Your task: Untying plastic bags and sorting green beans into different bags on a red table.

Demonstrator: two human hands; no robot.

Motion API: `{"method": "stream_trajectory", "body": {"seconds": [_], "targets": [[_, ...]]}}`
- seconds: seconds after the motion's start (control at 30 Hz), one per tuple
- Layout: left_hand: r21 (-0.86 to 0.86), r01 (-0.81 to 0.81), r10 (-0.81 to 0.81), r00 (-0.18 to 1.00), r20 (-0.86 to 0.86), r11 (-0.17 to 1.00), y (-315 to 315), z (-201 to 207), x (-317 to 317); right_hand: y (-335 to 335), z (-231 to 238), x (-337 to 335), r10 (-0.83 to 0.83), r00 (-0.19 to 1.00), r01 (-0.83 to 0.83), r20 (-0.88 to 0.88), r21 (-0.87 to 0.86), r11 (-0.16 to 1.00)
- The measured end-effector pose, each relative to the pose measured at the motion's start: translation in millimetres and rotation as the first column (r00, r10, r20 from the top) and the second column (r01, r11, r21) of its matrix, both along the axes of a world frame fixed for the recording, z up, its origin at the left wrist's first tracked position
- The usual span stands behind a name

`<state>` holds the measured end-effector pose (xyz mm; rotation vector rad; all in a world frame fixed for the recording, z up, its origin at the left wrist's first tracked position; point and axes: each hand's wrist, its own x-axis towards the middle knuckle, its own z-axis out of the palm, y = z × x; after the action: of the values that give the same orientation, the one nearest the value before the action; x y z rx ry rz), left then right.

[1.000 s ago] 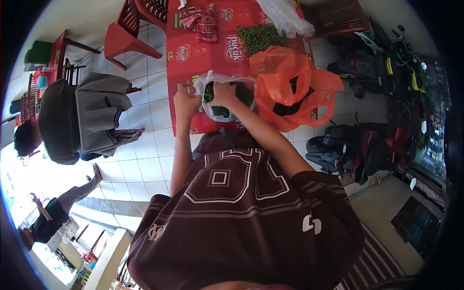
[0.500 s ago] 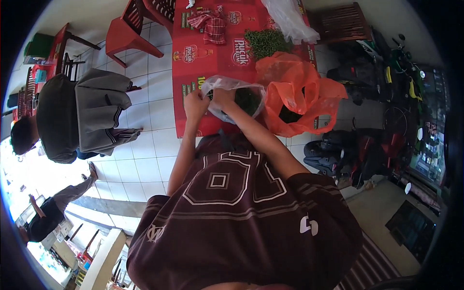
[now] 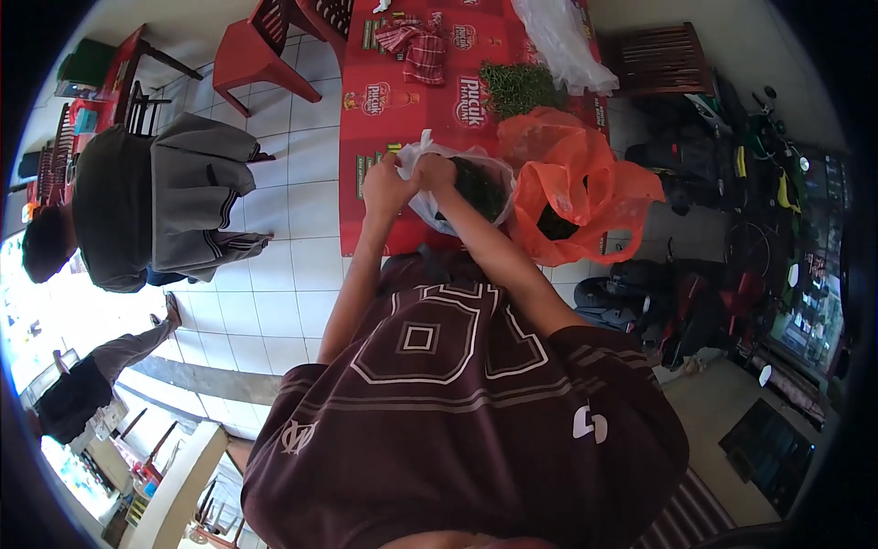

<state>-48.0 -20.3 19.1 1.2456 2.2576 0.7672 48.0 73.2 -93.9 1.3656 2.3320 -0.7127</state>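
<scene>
A clear plastic bag [image 3: 427,209] with dark green leafy-looking contents [image 3: 476,190] lies at the near edge of the red-covered table. My left hand [image 3: 389,188] is closed at the bag's left rim, its fingers pinching the plastic. Close beside it, my right hand [image 3: 436,171] is closed at the mouth of the bag, its fingertips partly hidden. Touching the bag's right side is an orange plastic bag [image 3: 585,197], open at the top with something dark inside. Behind both lies a heap of thin green pieces [image 3: 519,88], too small to name exactly.
A checked red cloth [image 3: 423,57] and a crumpled clear plastic sheet or bag [image 3: 567,46] lie farther back on the table [image 3: 384,128]. Red plastic chairs [image 3: 265,69] stand at left, a wooden chair [image 3: 660,57] at right. A person [image 3: 110,206] sits left; motorbikes [image 3: 704,293] stand right.
My right hand has drawn back from inside the clear bag to its rim, nearer my left hand. A twist of the bag's plastic now stands up between them. The view has shifted slightly.
</scene>
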Motion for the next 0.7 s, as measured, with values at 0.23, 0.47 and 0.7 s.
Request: {"method": "stream_trajectory", "body": {"seconds": [0.23, 0.47, 0.7], "targets": [[-0.012, 0.021, -0.022, 0.998, -0.063, 1.000, 11, -13, -10, -11, 69, 43, 0.185, 0.868, -0.050, -0.460, 0.289, 0.956], [0.048, 0.018, -0.018, 1.000, 0.011, 0.999, 30, 3, 5, -20, 88, 71, 0.001, 0.823, 0.116, -0.568, 0.169, 0.979], [0.109, -0.085, 0.075, 0.992, 0.100, 0.990, 36, -3, -5, -19, 105, 94, 0.055, 0.632, 0.226, -0.773, 0.252, 0.941]]}}
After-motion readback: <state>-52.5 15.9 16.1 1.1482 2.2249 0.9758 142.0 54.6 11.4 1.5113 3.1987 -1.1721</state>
